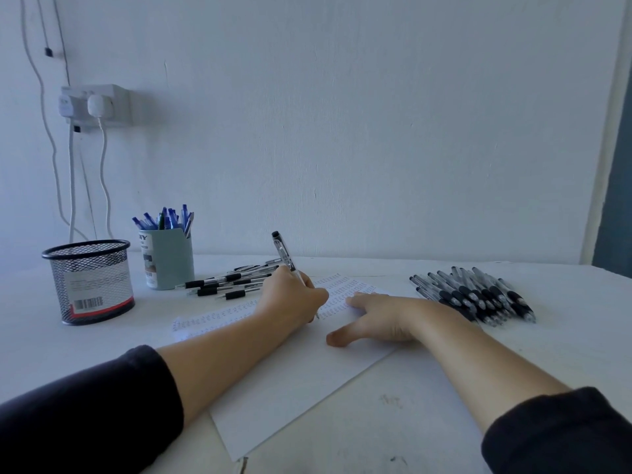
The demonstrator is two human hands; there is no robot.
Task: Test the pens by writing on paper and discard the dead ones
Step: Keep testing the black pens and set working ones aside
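Your left hand grips a clear pen with a black cap end, fingers curled round the barrel, the top tilting up and away toward the back edge of the table and the tip down on the sheet of paper. Your right hand lies flat on the same sheet just beside the left one, fingers straight and spread, thumb stretched out toward you, holding nothing. The paper sits skewed in the middle of the table, one corner pointing at the near edge; rows of small written marks run across its far part, and the nearer part is blank. Behind your left hand, toward the back edge, a loose bunch of pens with black grips lies scattered on the tabletop. On the right side, near your right wrist, a bigger pile of pens lies packed side by side, tips toward you. Toward the back left corner a pale holder stands upright against the wall side, filled with blue pens. Left of it, nearer the left edge, a black mesh cup with a barcode label stands upright; you cannot tell what is inside it. Both dark sleeves are pushed up your forearms.
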